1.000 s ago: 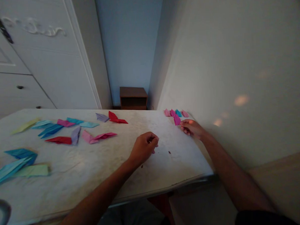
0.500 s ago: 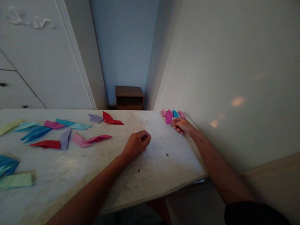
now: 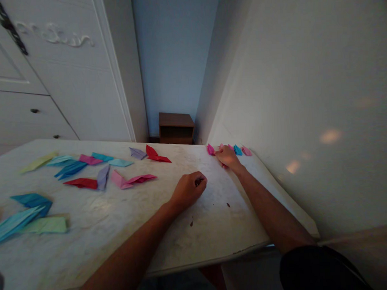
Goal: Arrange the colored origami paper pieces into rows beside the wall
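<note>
Reaching to the far right of the white table (image 3: 119, 215), my right hand (image 3: 226, 156) has its fingertips at a magenta folded paper (image 3: 210, 149), left end of a short row by the far edge, though I cannot tell whether they pinch it or merely touch. Same row, farther right: one blue folded paper (image 3: 237, 150), one pink folded paper (image 3: 246, 150). My left hand (image 3: 188, 189), well apart from the right, curls loosely over the table nearer me, its inside too shadowed to tell any grip; left of it, assorted folded papers (image 3: 102, 177) lie scattered.
</note>
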`<state>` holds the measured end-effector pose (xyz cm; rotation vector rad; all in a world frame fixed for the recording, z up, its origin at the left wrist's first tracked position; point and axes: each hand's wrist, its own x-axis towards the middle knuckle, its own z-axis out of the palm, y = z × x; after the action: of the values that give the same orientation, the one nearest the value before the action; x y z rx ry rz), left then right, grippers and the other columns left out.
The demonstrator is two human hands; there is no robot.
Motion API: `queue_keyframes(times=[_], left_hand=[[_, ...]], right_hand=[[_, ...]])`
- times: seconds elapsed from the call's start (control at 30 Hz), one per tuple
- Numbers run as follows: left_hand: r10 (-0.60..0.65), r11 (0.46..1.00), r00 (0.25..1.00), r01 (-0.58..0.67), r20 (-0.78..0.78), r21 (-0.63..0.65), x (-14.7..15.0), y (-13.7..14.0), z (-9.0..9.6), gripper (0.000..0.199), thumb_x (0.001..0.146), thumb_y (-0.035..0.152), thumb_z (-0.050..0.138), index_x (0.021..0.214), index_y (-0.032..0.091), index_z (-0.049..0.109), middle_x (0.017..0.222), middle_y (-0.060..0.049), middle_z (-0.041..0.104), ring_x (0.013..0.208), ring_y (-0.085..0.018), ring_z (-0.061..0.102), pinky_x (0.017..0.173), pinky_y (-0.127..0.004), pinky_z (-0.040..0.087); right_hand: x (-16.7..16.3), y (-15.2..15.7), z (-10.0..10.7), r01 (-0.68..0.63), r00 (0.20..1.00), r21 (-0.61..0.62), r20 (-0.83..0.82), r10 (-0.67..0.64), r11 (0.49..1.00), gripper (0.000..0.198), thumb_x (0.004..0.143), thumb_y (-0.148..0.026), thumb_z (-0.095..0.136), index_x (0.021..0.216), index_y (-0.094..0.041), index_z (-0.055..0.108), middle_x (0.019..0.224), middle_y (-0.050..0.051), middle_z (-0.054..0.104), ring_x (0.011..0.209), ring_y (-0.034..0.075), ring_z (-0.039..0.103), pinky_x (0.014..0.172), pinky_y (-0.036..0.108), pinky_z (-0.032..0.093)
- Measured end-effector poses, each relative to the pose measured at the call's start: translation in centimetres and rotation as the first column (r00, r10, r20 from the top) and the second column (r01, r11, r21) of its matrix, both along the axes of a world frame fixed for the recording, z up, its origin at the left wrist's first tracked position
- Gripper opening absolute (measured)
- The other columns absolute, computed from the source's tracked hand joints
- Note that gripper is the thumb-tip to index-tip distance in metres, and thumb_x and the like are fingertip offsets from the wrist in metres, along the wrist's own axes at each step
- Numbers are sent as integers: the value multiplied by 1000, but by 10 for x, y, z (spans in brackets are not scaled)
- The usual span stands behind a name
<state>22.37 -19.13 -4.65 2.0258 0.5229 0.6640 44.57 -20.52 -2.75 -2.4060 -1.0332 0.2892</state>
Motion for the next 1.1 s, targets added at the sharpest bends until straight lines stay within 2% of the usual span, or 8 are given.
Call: queue_keyframes(times=[0.1,0.2,0.27,0.37,0.7,0.8,0.93,1.1], left_hand=[[-7,999,1000,8,-11,43,1,1,-1,18,81,24,51,76,17,66,61,-1,62,52,-13,54,53,-22,37],[-9,997,999,12,-40,80,2,1,-3,18,81,23,51,78,17,67,64,-2,64,56,-14,56,57,-23,38],[-5,995,999,10,-46,102,2,2,-3,18,82,23,51,79,16,68,67,-3,66,60,-15,59,59,-24,39],[-11,993,999,16,-39,121,1,2,-3,18,82,23,51,78,17,68,69,-4,68,61,-16,59,60,-25,39],[-3,992,1000,7,-31,129,1,0,-1,17,81,21,52,77,17,69,67,-3,68,58,-15,59,58,-25,39],[0,991,999,5,-32,136,0,0,-1,17,82,21,52,77,17,68,66,-3,67,57,-15,57,57,-25,38],[1,991,999,6,-49,134,0,0,-1,18,83,23,52,78,17,68,67,-3,66,58,-15,58,58,-25,38],[-2,990,999,9,-47,141,1,0,-2,18,83,23,51,78,17,68,68,-3,67,60,-15,58,59,-25,38]], right_hand=[[-17,-10,0,-95,974,55,211,82,994,38,92,-22,47,129,-13,48,126,20,57,108,28,59,82,35,48],[-32,-13,-3,-275,854,-97,431,289,957,39,94,-29,47,132,-20,49,147,13,40,117,29,54,92,38,45],[-38,-10,-6,-281,791,-247,487,370,927,39,97,-39,42,129,-19,52,147,12,40,113,29,58,89,38,47],[-38,-5,-13,-215,798,-344,478,367,914,49,99,-49,32,126,-15,54,143,15,46,112,30,59,87,38,48],[-14,-3,-18,-224,798,-322,481,363,920,51,100,-50,29,127,-14,53,143,17,47,118,29,56,92,38,45],[-14,-4,-18,-243,799,-307,474,370,920,55,100,-51,31,135,-12,46,147,17,42,121,30,53,93,39,45],[-21,-6,-16,-240,823,-298,442,356,924,60,98,-51,34,144,-12,36,153,17,32,125,32,50,94,40,45],[-52,-13,-12,-283,818,-291,424,388,914,60,97,-48,37,144,-10,37,151,18,34,122,34,53,93,43,46]])
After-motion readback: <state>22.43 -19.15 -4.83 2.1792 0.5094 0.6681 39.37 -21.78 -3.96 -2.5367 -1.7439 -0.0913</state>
